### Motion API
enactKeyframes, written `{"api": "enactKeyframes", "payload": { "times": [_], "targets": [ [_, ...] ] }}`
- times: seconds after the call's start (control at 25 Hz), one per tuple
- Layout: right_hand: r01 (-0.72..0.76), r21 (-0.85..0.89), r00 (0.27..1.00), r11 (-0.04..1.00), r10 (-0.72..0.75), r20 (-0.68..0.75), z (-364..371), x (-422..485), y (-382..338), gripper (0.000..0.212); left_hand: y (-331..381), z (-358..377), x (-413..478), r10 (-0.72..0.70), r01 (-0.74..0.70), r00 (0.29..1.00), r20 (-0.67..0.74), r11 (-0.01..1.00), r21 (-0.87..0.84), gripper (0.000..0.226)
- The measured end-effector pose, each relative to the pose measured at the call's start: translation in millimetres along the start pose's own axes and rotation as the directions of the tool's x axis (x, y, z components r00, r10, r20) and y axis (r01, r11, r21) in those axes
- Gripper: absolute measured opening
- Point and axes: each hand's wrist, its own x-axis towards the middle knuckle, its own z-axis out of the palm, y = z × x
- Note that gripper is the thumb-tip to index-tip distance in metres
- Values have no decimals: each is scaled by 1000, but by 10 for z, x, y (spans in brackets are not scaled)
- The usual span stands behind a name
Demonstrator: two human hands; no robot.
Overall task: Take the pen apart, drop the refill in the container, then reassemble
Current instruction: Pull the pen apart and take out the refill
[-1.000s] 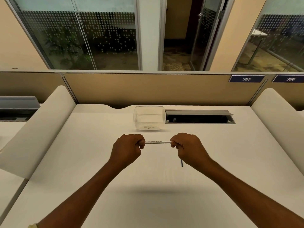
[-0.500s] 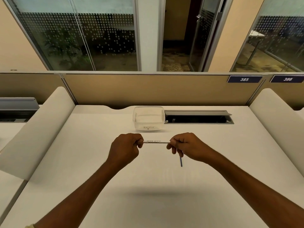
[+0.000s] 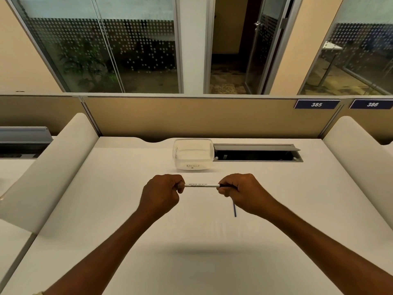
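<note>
I see the white surface filling most of the view, and I'll place everything against the clear container that stands toward its far edge. Behind the container runs a tan partition, with number plates 385 and 386 far off to the container's right. Touching or just beside the container's right wall is a dark cable slot with its grey flap raised. The container itself is upright, has a handwritten label on its near face, and looks empty as far as I can tell. On the near side of the container, raised off the surface, my left hand has its grip clenched on one end of the white pen barrel, which lies level and crosswise. My right hand has its grip closed on the barrel's other end, where a dark piece shows at the fingertips. Nearer still than the container, below the right hand, a thin blue refill points toward me; I cannot tell whether it hangs from that hand or lies on the surface.
</note>
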Motion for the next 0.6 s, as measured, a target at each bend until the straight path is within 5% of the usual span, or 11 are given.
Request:
{"api": "enactKeyframes", "payload": {
  "times": [0.12, 0.24, 0.6],
  "targets": [
    [-184, 162, 977, 970, 161, 142, -71, 45, -20, 33, 0, 3, -3, 21, -21, 1000, 2, 1000, 3, 35],
    [-210, 135, 965, 968, 183, 185, -60, 54, -22, 34, 5, 4, -3, 41, -41, 999, 1, 999, 20, 34],
    [85, -18, 973, 996, -87, -214, 118, 38, 46, 11, -21, 17, -8, 11, -11, 1000, -9, 999, -41, 37]
  ]
}}
